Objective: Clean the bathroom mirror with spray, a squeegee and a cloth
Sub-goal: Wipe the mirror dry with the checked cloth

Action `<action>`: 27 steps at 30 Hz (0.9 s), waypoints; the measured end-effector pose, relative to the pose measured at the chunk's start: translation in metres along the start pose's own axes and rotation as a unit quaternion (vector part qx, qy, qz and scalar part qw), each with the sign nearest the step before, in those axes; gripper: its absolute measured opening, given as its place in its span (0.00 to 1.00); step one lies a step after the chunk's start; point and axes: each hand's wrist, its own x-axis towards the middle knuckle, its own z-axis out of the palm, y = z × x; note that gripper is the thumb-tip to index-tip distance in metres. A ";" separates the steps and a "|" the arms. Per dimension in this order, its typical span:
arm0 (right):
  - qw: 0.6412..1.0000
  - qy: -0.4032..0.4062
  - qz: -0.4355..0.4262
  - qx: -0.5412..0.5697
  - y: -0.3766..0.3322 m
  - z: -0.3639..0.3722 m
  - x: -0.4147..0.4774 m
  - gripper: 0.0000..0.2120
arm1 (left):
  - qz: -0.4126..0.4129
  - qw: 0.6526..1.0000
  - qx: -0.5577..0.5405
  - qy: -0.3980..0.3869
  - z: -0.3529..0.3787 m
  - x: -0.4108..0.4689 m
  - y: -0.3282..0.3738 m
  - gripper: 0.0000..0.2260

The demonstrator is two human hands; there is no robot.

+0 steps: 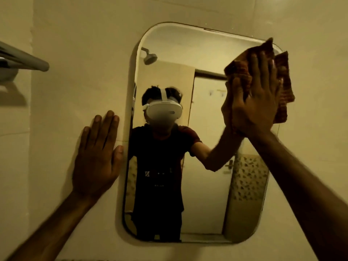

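A rounded rectangular mirror (207, 185) hangs on the pale tiled wall straight ahead. My right hand (258, 102) presses a reddish-brown patterned cloth (284, 87) flat against the mirror's upper right corner, fingers spread over it. My left hand (98, 157) lies flat and open on the wall just left of the mirror's edge, holding nothing. The glass reflects a person in a dark shirt with a white headset, and a shower head. No spray bottle or squeegee is in sight.
A grey metal rail (22, 57) with a bracket juts out from the wall at the upper left. Bare tiled wall (310, 157) surrounds the mirror on all sides.
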 end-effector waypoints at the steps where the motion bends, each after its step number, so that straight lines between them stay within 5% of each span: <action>1: 1.000 0.002 0.010 0.001 0.008 -0.002 -0.005 0.30 | -0.001 1.000 0.000 0.001 0.000 0.000 0.000 0.28; 7: 0.996 0.012 0.081 0.024 0.027 -0.005 -0.069 0.31 | -0.007 1.000 -0.007 -0.002 0.000 -0.001 0.001 0.28; 14: 0.988 -0.068 0.138 0.008 0.000 0.001 -0.252 0.32 | -0.012 1.000 -0.005 0.001 0.001 -0.003 0.003 0.28; 18: 0.986 -0.121 0.117 0.018 -0.047 0.019 -0.291 0.31 | -0.006 1.000 0.004 -0.009 0.000 -0.002 0.002 0.29; 21: 0.974 -0.214 0.020 0.070 -0.096 0.026 -0.300 0.30 | -0.004 0.999 0.011 -0.038 -0.003 -0.003 0.001 0.29; 24: 0.923 -0.303 -0.021 0.235 -0.150 0.016 -0.303 0.27 | 0.005 0.995 -0.019 -0.100 -0.017 0.000 -0.002 0.29; 27: 0.800 -0.311 0.206 0.470 -0.192 -0.009 -0.289 0.26 | -0.025 0.974 -0.145 -0.171 -0.046 -0.001 -0.004 0.30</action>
